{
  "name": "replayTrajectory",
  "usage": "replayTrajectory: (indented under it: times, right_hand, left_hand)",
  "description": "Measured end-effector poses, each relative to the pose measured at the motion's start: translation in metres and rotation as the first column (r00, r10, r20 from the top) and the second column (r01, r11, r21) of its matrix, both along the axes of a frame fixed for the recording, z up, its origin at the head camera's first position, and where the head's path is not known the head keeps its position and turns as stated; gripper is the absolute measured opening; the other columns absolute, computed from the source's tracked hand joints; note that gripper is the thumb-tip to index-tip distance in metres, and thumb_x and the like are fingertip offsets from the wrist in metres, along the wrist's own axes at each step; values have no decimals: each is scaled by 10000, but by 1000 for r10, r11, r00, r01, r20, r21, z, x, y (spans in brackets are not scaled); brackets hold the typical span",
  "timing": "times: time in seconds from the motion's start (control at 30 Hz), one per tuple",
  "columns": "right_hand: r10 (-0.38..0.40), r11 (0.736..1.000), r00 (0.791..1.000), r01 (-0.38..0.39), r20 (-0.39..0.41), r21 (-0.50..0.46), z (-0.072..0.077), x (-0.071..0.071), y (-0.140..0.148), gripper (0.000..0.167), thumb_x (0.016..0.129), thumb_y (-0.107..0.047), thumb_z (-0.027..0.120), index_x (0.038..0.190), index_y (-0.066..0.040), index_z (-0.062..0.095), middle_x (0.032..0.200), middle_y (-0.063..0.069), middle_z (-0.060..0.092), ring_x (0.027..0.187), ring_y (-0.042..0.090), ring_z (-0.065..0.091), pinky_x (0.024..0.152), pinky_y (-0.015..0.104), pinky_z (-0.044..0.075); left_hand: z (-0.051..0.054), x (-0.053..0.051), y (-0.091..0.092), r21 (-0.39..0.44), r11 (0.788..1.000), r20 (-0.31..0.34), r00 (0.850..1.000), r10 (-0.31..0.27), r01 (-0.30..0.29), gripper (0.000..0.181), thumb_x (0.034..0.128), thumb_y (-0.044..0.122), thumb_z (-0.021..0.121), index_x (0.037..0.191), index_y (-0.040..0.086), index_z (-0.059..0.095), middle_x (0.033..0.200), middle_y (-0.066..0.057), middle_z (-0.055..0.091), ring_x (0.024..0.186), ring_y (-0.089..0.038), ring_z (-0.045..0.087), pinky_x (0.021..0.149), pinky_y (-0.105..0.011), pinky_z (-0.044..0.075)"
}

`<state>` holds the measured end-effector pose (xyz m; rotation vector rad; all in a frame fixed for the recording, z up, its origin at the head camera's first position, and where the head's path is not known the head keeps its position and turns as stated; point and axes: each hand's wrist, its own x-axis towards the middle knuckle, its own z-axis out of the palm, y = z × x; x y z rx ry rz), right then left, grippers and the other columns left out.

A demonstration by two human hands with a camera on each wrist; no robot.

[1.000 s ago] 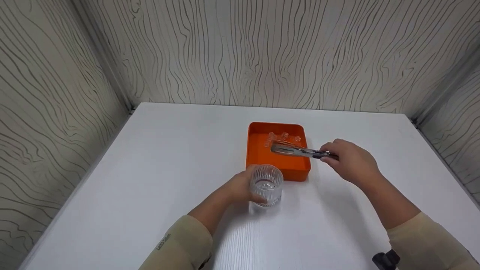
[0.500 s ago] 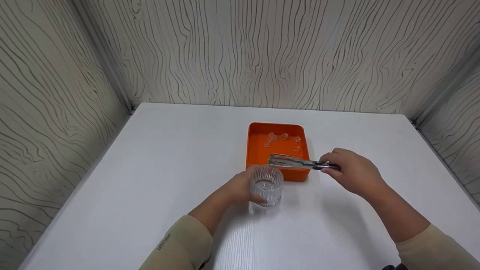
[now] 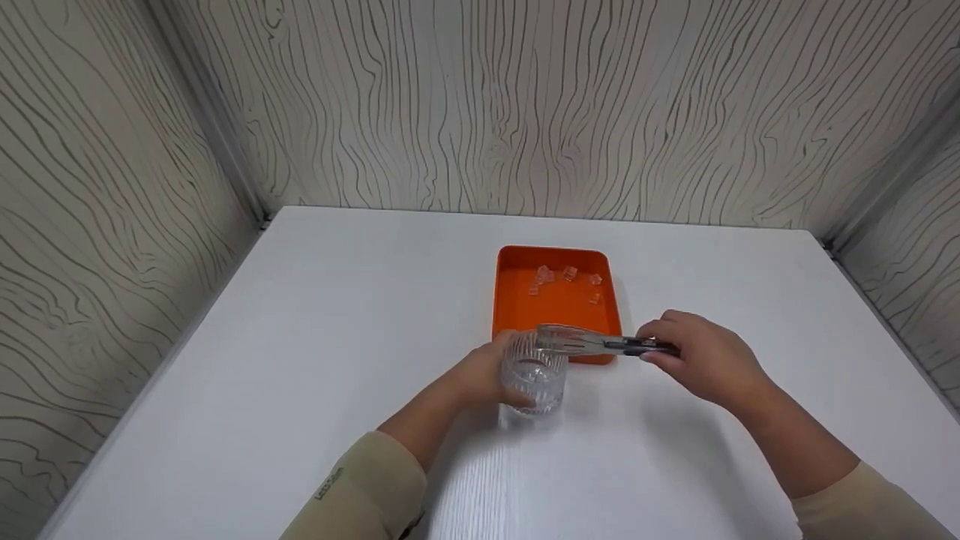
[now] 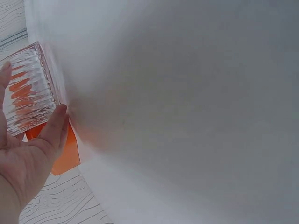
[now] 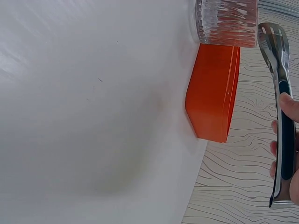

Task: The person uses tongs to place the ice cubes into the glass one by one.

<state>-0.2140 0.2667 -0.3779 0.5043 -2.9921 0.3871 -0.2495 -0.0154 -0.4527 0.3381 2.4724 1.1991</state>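
My left hand [image 3: 480, 375] grips a ribbed clear glass [image 3: 535, 386] from its left side; the glass stands on the white table. In the left wrist view the fingers and thumb lie around the ribbed wall [image 4: 30, 93]. Metal tongs [image 3: 574, 341] are held by their dark handles in my right hand [image 3: 705, 356], with their tips over the rim of the glass. The right wrist view shows the tongs [image 5: 285, 126] beside the top of the glass [image 5: 226, 21], their jaws close together. Whether something is between the jaws, I cannot tell.
An orange tray [image 3: 517, 311] sits just behind the glass, with several small clear cubes [image 3: 570, 274] in its far half. The white table [image 3: 337, 315] extends on both sides, with wood-patterned panels [image 3: 510, 112] at the back and sides.
My right hand has brought the tongs from above the tray toward me, to over the glass. The left hand and the glass have stayed in place.
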Motion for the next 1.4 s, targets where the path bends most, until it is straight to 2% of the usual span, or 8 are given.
replayTrajectory:
  times: [0.37, 0.6, 0.83, 1.1, 1.4]
  right_hand:
    - [18, 1000, 1000, -17, -14, 22, -1, 0, 2, 179, 800, -235, 700, 971, -261, 653, 773, -129, 496, 702, 86, 454, 575, 254, 405]
    - [8, 1000, 1000, -8, -13, 22, 3, -4, 3, 188, 803, -238, 699, 981, -264, 645, 781, -119, 505, 707, 92, 467, 580, 258, 413]
    - [-34, 999, 999, 33, 6, 36, 9, -14, 11, 192, 813, -222, 687, 1001, -218, 644, 794, -83, 529, 709, 119, 482, 579, 266, 410]
    - [-81, 994, 997, 82, -17, 70, 12, -27, 25, 181, 826, -233, 670, 1002, -205, 637, 766, -52, 510, 678, 138, 471, 525, 260, 377]
    - [-173, 969, 983, 180, -58, 171, 22, -41, 21, 205, 837, -220, 647, 1029, -150, 625, 807, 34, 533, 702, 215, 483, 479, 313, 398]
  left_hand:
    - [1, 1, 1, -52, 998, -32, 999, -20, 18, 880, 586, 319, 853, 1303, 372, 346, 1258, 82, 495, 1179, -169, 446, 1004, -447, 369]
    - [1, 0, 0, -36, 999, -38, 999, -27, 26, 871, 581, 311, 857, 1289, 362, 353, 1244, 93, 501, 1165, -159, 453, 1001, -435, 374]
    - [2, 1, 0, -30, 999, -25, 999, -27, 26, 880, 576, 302, 864, 1295, 336, 358, 1228, 84, 506, 1158, -164, 457, 978, -430, 400]
    - [2, 1, 0, -34, 999, -29, 999, -32, 31, 878, 586, 290, 860, 1303, 311, 354, 1223, 77, 510, 1161, -168, 460, 975, -429, 405]
    - [2, 1, 0, -37, 999, -32, 999, -34, 33, 882, 589, 298, 857, 1308, 302, 347, 1224, 69, 512, 1162, -170, 464, 974, -428, 406]
